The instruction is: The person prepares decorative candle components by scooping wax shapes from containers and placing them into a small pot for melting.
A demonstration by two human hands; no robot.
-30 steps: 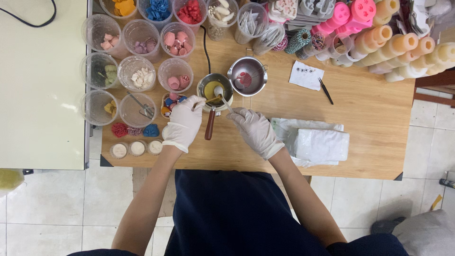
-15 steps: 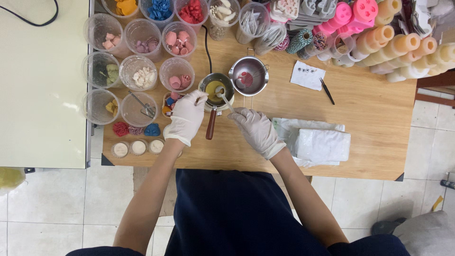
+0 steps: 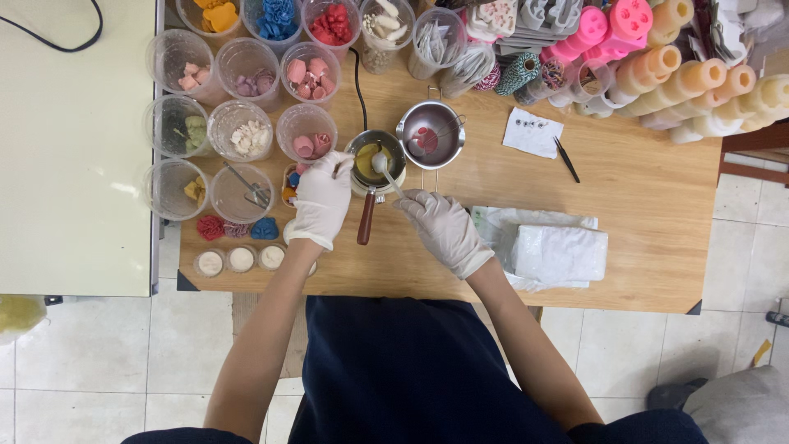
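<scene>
1. Since the earlier frame the left hand [image 3: 322, 200] is sitting closer against the small metal pot [image 3: 377, 162], its gloved fingers now resting on the pot's left rim; the right hand [image 3: 442, 228] is barely shifting, which suggests stirring is going on with the pot being steadied.
2. Right hand is closing on the handle of a spoon [image 3: 385, 170], whose bowl is dipping into the yellow liquid inside the pot; the left hand is loosely curled, gripping nothing that I can make out.
3. Pot is standing near the middle of the worktop [image 3: 641, 205], its brown handle [image 3: 366, 218] pointing toward the person, between the two hands.
4. Just right of the pot a second metal pot [image 3: 431, 134] with red contents is sitting, nearly touching; left of the pot clear plastic cups [image 3: 306, 131] are crowding close.
5. Open room is lying right of the pot, toward the folded white cloth [image 3: 559, 253]; the near worktop edge is running close beneath both wrists.
</scene>
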